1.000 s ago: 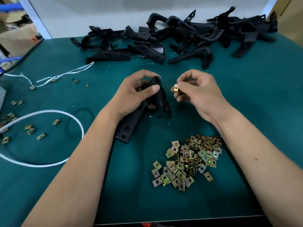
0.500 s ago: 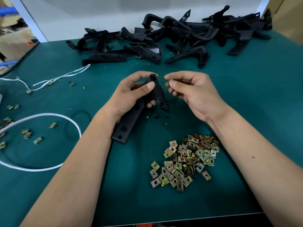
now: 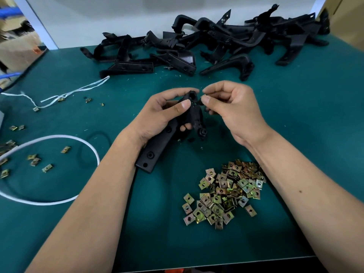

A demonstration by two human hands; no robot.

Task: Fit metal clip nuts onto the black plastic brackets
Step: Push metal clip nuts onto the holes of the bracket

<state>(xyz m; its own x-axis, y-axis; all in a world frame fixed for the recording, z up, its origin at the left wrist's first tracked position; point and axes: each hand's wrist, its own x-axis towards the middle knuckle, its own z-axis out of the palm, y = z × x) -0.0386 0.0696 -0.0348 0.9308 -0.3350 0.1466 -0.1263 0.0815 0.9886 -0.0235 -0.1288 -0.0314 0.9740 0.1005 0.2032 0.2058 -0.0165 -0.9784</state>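
My left hand [image 3: 160, 115] grips a black plastic bracket [image 3: 157, 148] near its upper end, its long flat leg slanting down toward me over the green mat. My right hand [image 3: 230, 109] has thumb and forefinger pinched together against the bracket's top tab; the clip nut between them is hidden by the fingertips. A heap of brass-coloured clip nuts [image 3: 224, 194] lies on the mat just below my right wrist.
A long pile of black brackets [image 3: 206, 44] runs along the back of the green table [image 3: 315, 115]. A white cord loop [image 3: 59, 138] and white string [image 3: 74, 91] lie at left, with several loose clip nuts [image 3: 35, 161] scattered around them. Cardboard boxes stand beyond the left edge.
My right hand has carried the clip nut leftward to the bracket's top tab; the nut, visible one second ago, is hidden between the fingertips. The left hand keeps its grip.
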